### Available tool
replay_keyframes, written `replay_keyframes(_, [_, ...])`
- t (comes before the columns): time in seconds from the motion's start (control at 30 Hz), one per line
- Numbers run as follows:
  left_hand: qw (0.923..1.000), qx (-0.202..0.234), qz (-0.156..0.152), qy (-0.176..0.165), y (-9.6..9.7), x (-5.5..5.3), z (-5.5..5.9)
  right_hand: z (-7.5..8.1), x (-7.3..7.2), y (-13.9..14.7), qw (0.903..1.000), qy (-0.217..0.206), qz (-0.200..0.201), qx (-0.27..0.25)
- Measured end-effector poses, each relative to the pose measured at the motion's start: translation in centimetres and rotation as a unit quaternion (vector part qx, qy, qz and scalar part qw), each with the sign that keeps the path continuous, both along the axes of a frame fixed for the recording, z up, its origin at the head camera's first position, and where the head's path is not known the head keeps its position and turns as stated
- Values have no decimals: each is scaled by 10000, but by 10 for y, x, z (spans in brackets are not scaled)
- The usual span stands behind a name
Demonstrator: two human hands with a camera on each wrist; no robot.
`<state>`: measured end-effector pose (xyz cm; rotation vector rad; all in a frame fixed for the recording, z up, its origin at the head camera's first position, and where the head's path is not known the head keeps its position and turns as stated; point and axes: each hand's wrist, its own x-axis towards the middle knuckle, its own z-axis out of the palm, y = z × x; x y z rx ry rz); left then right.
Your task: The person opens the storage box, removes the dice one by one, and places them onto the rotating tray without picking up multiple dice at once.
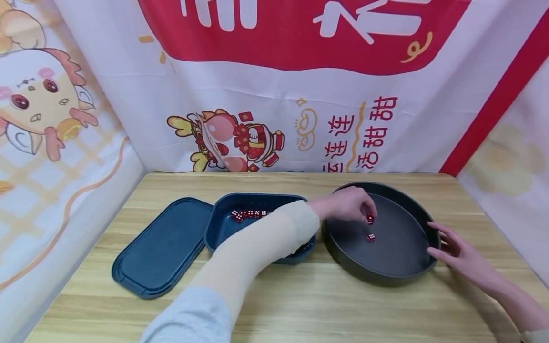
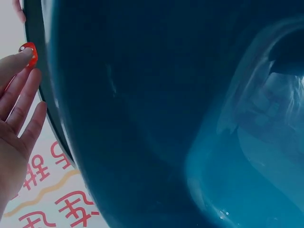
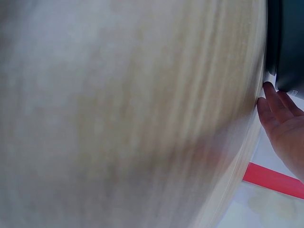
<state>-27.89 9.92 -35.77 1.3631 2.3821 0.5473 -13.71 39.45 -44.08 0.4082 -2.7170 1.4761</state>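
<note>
A red die [image 1: 370,219] with white dots is pinched in the fingertips of my left hand [image 1: 349,204], over the round dark pan [image 1: 394,257]. In the left wrist view the same die [image 2: 29,53] shows between thumb and fingers. Below that hand, a second red die [image 1: 371,237] lies on the pan's floor. At the pan's right side, my right hand [image 1: 465,259] touches the rim with thumb and fingers spread. In the right wrist view its extended fingers [image 3: 275,102] reach the pan's outer wall [image 3: 290,52].
Left of the pan stands a blue plastic box [image 1: 214,228] holding several red dice [image 1: 250,214]; my left forearm crosses over it and hides part of it. Its blue lid [image 1: 167,247] lies further left, touching the box. A printed cloth [image 1: 266,85] hangs behind the wooden table [image 1: 326,305].
</note>
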Motion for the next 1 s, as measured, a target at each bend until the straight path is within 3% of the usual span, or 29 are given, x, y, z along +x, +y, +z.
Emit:
replay_keyframes(0.2, [9996, -190, 117, 145, 0, -2, 2, 1, -1, -3, 10000, 79, 23, -30])
replay_keyframes(0.5, [9996, 280, 18, -73, -15, 2, 9, 0, -2, -4, 9999, 107, 9, -101])
replay_keyframes(0.7, [9962, 679, 160, -520, -39, 7, 13, 0, 0, -3, 10000, 56, -42, 15])
replay_keyframes(0.87, [9925, 1055, 205, -575, -68, 11, 13, 1, 1, -1, 10000, -61, -59, -49])
replay_keyframes(1.0, [9876, 1317, 412, -753, -92, 15, 12, 1, 1, 0, 9999, -101, -90, -2])
